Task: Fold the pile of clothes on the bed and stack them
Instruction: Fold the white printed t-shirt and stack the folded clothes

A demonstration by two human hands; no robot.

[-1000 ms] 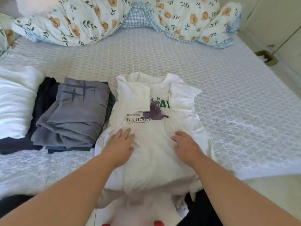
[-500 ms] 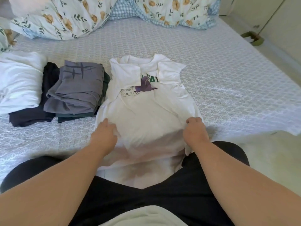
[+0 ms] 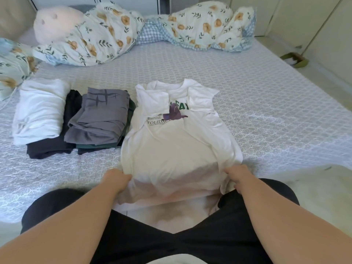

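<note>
Since half a second ago both hands have slid outward and lower along the white printed cotton T-shirt [image 3: 177, 141], now at its hem corners. Left hand [image 3: 116, 180] fingers curl round the left hem edge; right hand [image 3: 239, 177] fingers pinch the right. Beyond the fingertips the shirt lies sleeves-in on the pale quilted bed [image 3: 266, 103]. Beyond the left fingers, further left: folded grey garment [image 3: 99, 119], folded white garment [image 3: 40, 111].
</note>
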